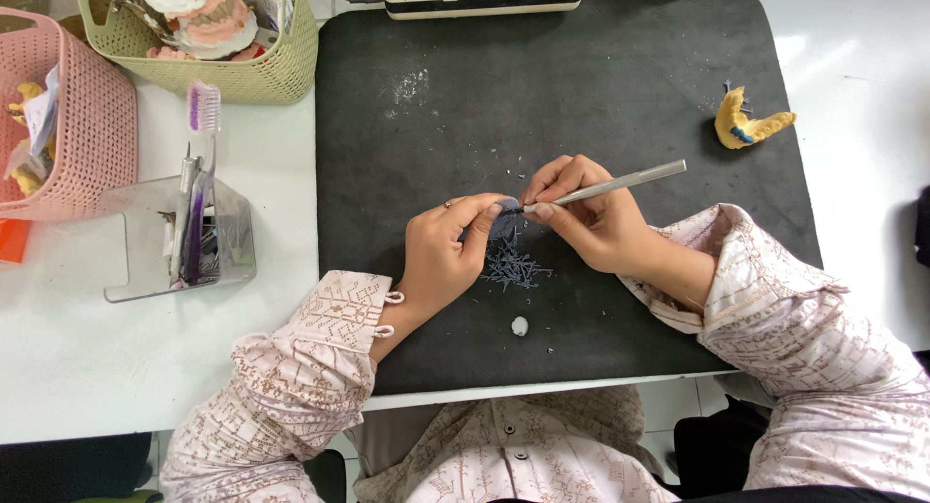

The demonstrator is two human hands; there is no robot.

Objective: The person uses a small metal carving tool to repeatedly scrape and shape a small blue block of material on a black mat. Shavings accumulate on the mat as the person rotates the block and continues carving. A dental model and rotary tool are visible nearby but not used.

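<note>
My left hand (446, 246) pinches a small grey-blue wax piece (505, 219) over the middle of a black mat (601, 67). My right hand (586, 217) grips a thin silver carving tool (620, 182) like a pen, its tip touching the wax piece. A heap of grey-blue wax shavings (511, 267) lies on the mat just below the two hands. A small white lump (520, 326) rests nearer to me on the mat. Most of the wax piece is hidden by my fingers.
A yellow dental cast (748, 125) sits at the mat's far right. On the white table at left stand a green basket (223, 72) with dental models, a pink basket (82, 125), and a clear holder (155, 237) with a toothbrush (201, 116) and tools. A white device (465, 0) borders the mat's far edge.
</note>
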